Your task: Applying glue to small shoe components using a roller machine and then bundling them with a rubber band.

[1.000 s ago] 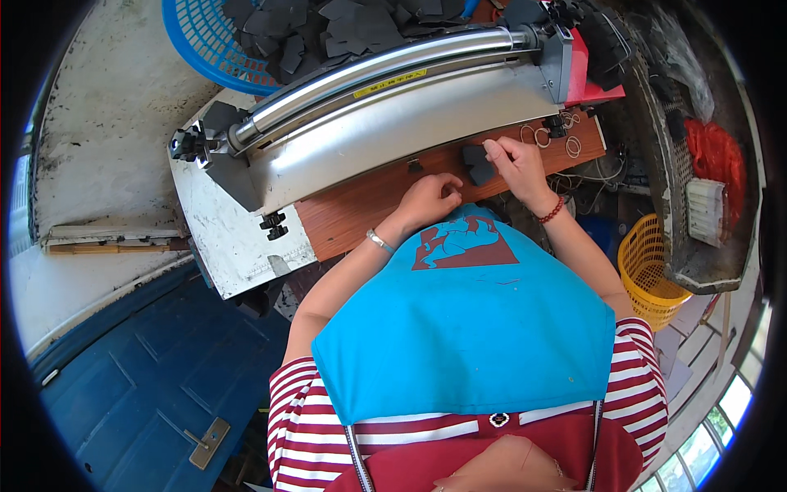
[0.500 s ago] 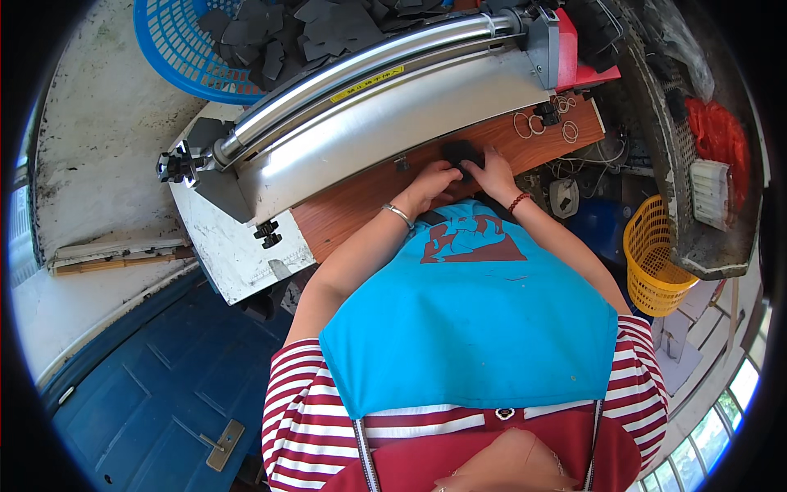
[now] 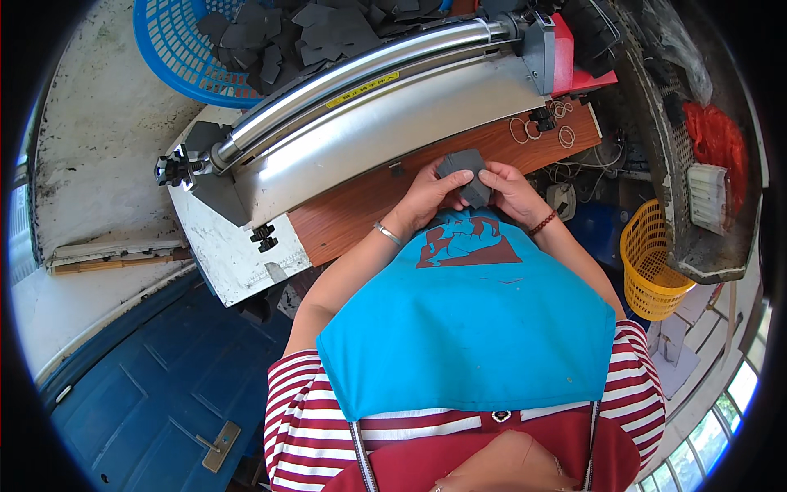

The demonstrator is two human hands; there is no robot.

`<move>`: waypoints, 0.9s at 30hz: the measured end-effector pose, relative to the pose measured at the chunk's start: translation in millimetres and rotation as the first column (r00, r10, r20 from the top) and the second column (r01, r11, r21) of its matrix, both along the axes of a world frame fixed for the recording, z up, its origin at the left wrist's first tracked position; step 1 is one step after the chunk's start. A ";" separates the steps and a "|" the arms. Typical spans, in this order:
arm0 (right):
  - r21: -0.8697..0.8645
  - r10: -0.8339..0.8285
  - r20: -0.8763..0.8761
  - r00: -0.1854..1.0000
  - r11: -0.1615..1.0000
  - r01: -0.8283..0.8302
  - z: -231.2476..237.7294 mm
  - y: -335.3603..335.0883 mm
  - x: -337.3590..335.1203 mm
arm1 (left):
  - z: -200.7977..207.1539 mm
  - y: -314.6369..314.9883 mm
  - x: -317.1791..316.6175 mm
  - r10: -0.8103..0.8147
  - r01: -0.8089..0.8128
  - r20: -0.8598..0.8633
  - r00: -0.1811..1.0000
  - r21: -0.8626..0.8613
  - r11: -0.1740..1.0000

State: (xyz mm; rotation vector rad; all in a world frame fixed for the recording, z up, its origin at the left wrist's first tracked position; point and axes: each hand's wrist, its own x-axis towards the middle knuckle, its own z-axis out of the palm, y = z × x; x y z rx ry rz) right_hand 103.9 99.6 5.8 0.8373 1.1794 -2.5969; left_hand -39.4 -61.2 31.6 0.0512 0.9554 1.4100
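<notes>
Both hands hold a stack of dark grey flat pieces (image 3: 464,168) just above the near edge of a brown wood-grain board (image 3: 336,221). My left hand (image 3: 430,195) grips the stack's left side, thumb lying across its face. On the right side, my right hand (image 3: 511,192) pinches it with the thumb near the edge. The fingers beneath are partly hidden. Beyond the hands stands a machine with a long shiny metal roller (image 3: 369,74) and a sloping metal plate (image 3: 385,123).
A blue plastic basket (image 3: 168,53) with many grey cut pieces stands behind the machine. Pale looped bands (image 3: 525,129) lie on the board's right end. To the right are a yellow basket (image 3: 648,283) and a red plastic bag (image 3: 715,152). A blue door (image 3: 156,385) is at lower left.
The grey stack has tilted up and now shows its broad face between my hands. My right hand has shifted slightly right and toward me, its grip moved to the stack's side.
</notes>
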 end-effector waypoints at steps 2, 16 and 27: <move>0.308 0.021 -0.065 0.998 0.951 0.000 20.4 -3.9 -4.0 | 13.2 -1.8 1.7 0.013 -0.040 -0.293 0.956 -0.088 0.995; -0.191 -0.067 -0.256 0.964 0.981 0.017 101.8 -22.9 -36.9 | 107.0 -3.7 -7.1 0.226 -0.204 -0.028 0.974 0.330 0.922; 0.799 0.056 -0.421 0.905 0.495 0.341 141.2 -41.8 -58.8 | 95.0 -1.9 -9.5 0.484 -0.337 -0.770 0.416 0.364 0.868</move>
